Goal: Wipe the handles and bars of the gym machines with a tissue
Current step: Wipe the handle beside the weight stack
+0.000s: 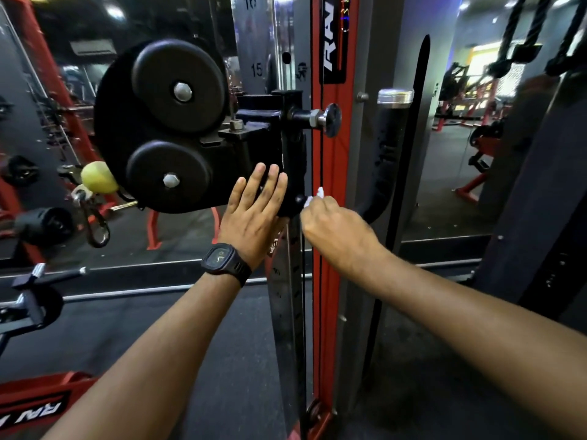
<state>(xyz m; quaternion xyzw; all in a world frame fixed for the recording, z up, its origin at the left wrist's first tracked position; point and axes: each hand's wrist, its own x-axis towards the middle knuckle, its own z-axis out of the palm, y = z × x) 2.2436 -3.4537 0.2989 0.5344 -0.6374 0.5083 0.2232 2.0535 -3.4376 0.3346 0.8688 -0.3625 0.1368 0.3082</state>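
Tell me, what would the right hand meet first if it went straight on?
Probably the black knob; the tissue in the right hand looks almost against it, though depth is unclear.

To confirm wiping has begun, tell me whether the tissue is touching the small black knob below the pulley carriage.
Touching. The head view shows the tissue, held in the right hand, pressed against the small black knob with no gap.

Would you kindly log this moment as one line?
left hand flat against pulley block | right hand holds tissue at knob
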